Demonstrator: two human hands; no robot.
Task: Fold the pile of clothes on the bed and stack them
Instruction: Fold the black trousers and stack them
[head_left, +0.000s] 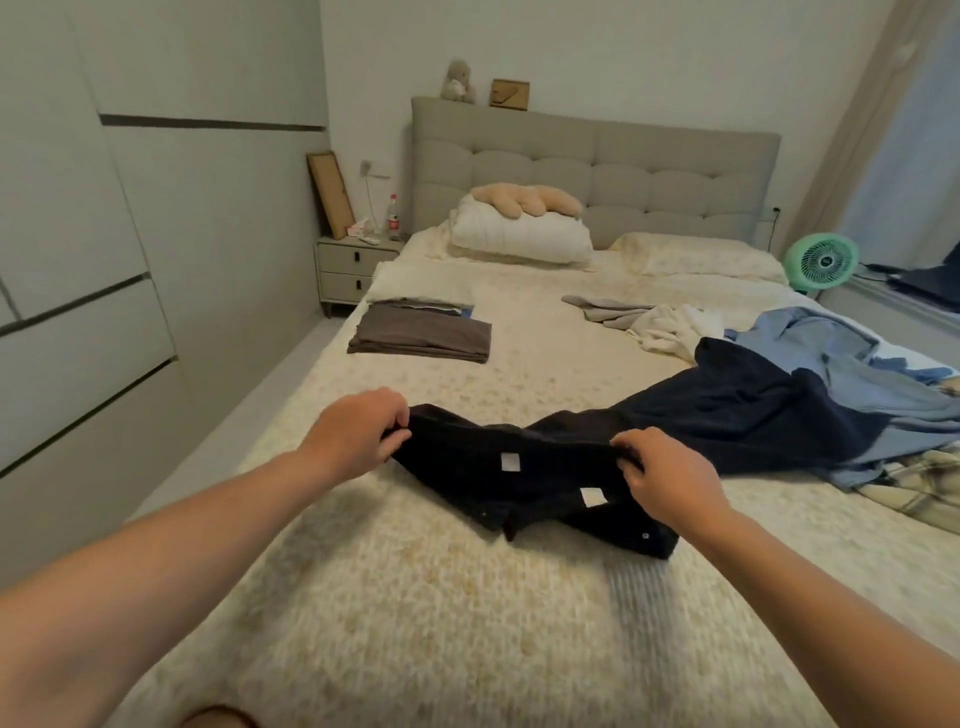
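Head view: a dark navy garment (597, 462) lay stretched across the near half of the bed (415, 623), its near end showing two white labels and small buttons. The left hand (358, 436) pinched that end's left edge with curled fingers; the right hand (670, 480) gripped its right edge likewise. The garment's far end ran right into an unfolded pile of clothes (841, 364). A stack of folded clothes (421, 332) sat farther off at left, near a nightstand (348, 270).
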